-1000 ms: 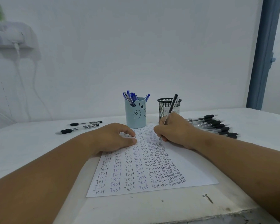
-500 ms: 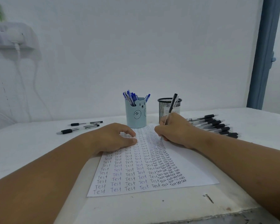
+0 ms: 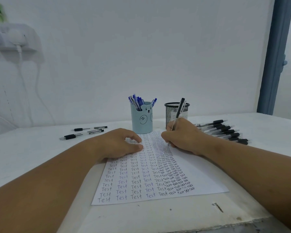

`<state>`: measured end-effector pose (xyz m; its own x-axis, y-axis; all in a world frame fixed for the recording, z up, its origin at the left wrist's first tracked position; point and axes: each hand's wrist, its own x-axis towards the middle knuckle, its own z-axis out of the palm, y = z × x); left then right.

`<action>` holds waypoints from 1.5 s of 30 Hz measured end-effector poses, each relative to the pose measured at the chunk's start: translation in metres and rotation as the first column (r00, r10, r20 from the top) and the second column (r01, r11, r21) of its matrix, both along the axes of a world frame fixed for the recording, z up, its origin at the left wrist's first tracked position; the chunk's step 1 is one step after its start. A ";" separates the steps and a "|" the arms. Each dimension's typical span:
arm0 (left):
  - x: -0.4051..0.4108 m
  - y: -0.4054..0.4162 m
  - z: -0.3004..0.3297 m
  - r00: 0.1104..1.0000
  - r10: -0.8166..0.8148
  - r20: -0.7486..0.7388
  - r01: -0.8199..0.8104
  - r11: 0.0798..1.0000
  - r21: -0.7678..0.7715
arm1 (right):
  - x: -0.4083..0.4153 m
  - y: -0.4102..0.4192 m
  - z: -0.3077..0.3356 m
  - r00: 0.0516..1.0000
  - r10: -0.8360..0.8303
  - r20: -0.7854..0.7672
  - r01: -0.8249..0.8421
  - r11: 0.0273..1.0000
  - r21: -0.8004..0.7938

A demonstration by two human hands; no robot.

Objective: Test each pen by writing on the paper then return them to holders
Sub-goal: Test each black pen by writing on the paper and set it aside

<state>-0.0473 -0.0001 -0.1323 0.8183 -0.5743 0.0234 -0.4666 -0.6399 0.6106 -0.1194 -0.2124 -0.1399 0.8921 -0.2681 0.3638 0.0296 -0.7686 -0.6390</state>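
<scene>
**Black pen mid-test on the paper**

Black pen point(image 3: 178, 113), pinched in the right hand point(image 3: 183, 137) fingers, writes at centre frame on the paper point(image 3: 208, 175); the left hand point(image 3: 119, 143), fingers curled, presses the sheet. Next, I judge, it goes upright into the mesh holder point(image 3: 170, 113) behind.

Paper sheet point(image 3: 200, 179): thin, matt white, smooth, covered with handwritten ink.
Surface point(image 3: 32, 148) under the sheet: matt white, faintly marked, chipped and rough at the near edge.
Bear holder point(image 3: 141, 120), behind the sheet: smooth pale-blue plastic, soft sheen.
Mesh holder point(image 3: 170, 113), right of the bear holder: black wire mesh, matt metal look.
Pen point(image 3: 179, 112) before the mesh holder: clear glossy plastic barrel, black cap.
Loose pens point(image 3: 225, 130), right of the sheet: clear plastic, matt black rubbery sleeves.
</scene>
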 end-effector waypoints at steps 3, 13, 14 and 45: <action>0.000 0.000 0.000 1.000 -0.002 -0.010 0.002 1.000 0.000 | 0.000 -0.001 -0.001 1.000 -0.001 0.002 0.001 1.000 0.007; 0.001 0.000 0.000 0.999 -0.008 -0.031 0.007 0.999 -0.037 | 0.001 -0.002 -0.002 1.000 0.019 0.000 -0.019 0.998 0.052; 0.002 0.000 -0.001 1.000 -0.010 -0.028 0.008 0.999 -0.039 | 0.001 -0.002 -0.002 1.000 0.021 -0.001 -0.021 0.998 0.052; 0.004 0.000 -0.001 1.000 -0.006 -0.013 0.006 1.000 -0.009 | -0.002 0.008 0.004 0.876 0.297 0.380 -0.319 0.948 -0.005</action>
